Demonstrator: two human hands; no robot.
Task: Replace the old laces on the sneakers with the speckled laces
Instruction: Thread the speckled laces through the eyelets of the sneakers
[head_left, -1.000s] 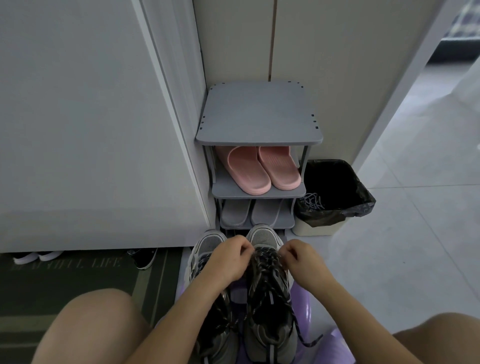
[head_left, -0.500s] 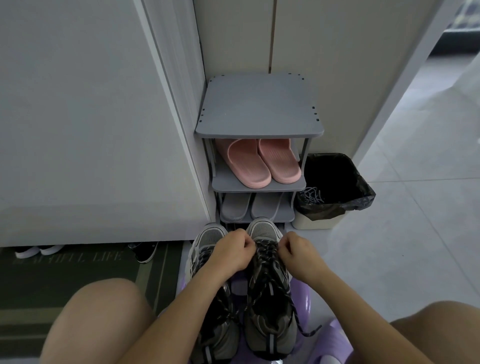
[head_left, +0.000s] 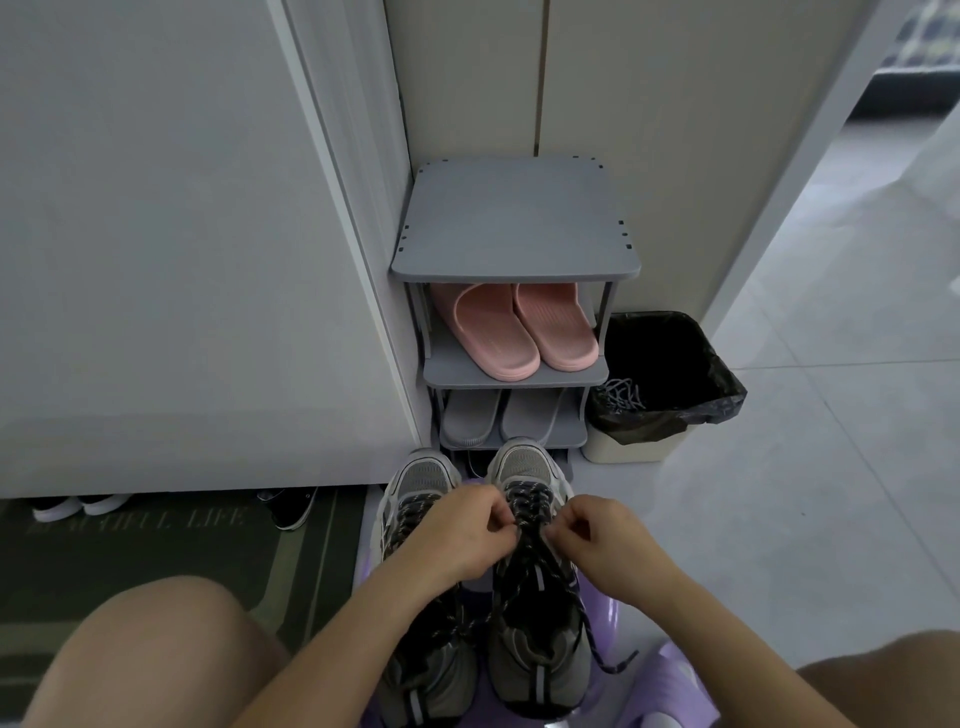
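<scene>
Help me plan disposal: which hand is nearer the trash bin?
Right. The right hand is below-left of the trash bin; the left hand is farther left, across the laces.

The left hand (head_left: 457, 535) is covering part of the left sneaker (head_left: 421, 478), hiding its lacing, and the bottom edge is cutting off that sneaker's heel. Fingertips of this hand and the right hand (head_left: 602, 540) are curling out of sight on the speckled lace (head_left: 524, 499). At lower left, the white panel (head_left: 182, 260) is hiding all but the toe of a dark shoe (head_left: 288, 506).
</scene>
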